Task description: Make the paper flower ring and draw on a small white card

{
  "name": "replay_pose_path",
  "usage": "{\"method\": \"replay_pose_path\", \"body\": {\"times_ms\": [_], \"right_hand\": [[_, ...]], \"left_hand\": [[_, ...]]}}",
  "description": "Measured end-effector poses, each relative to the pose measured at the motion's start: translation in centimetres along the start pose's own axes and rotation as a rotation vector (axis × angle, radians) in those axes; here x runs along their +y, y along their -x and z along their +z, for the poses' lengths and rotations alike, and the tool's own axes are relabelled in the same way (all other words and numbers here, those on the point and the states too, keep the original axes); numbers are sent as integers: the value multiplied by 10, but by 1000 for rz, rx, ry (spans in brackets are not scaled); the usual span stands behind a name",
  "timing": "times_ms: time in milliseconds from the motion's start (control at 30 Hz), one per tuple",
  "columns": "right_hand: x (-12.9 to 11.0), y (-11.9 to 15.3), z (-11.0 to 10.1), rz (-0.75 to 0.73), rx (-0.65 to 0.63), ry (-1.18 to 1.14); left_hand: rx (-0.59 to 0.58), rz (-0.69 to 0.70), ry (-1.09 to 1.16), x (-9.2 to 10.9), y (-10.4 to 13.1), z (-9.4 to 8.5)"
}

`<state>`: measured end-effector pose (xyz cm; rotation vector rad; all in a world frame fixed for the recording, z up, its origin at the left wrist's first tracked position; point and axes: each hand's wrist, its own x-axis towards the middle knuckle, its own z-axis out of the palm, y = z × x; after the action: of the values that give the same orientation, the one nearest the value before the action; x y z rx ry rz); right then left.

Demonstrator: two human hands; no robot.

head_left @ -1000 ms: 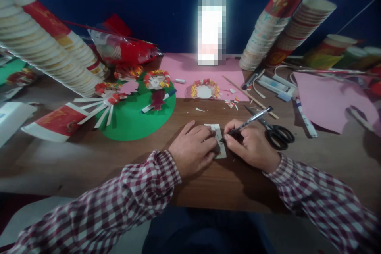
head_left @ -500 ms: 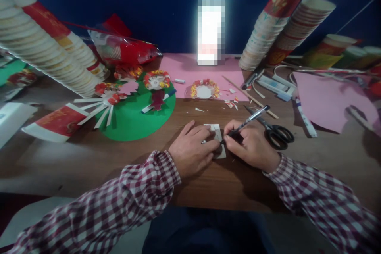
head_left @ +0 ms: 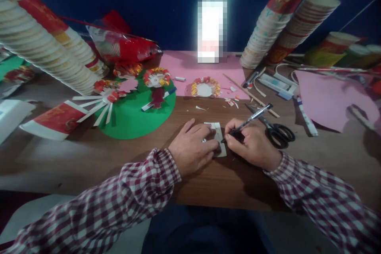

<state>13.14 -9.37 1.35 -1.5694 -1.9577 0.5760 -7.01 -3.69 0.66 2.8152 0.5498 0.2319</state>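
A small piece of white paper (head_left: 220, 151) lies on the wooden table in front of me. My left hand (head_left: 193, 147) rests on its left side, fingers stretched out and pressing it down; a small white and black bit shows between the fingers. In my right hand (head_left: 249, 142) a pen (head_left: 253, 115) is gripped between thumb and fingers, its tip at the paper's right part. Just right of that hand lies a pair of black-handled scissors (head_left: 279, 134), the blades partly behind the pen.
Tall paper cup stacks lean at left (head_left: 53, 43) and right (head_left: 264, 35). A green paper disc (head_left: 127, 127) bears cup-paper flowers and a marker. Pink sheets (head_left: 175, 63) lie at the back and right. Paper scraps (head_left: 230, 102) and a wooden stick (head_left: 253, 96) lie beyond my hands.
The view has tilted very slightly, so things sit a little higher. The pen tip stays by the paper's right part; both hands hold nearly the same pose.
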Motion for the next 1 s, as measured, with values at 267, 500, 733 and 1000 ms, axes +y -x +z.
{"method": "replay_pose_path", "body": {"times_ms": [267, 500, 733, 1000], "right_hand": [[-1, 1, 0, 8, -7, 0], [0, 0, 0, 12, 8, 7], [0, 1, 1, 34, 9, -7], [-2, -2, 0, 17, 62, 22]], "left_hand": [[20, 9, -18, -1, 0, 1], [19, 4, -9, -1, 0, 2], [5, -7, -4, 1, 0, -1], [9, -15, 6, 2, -1, -2]]}}
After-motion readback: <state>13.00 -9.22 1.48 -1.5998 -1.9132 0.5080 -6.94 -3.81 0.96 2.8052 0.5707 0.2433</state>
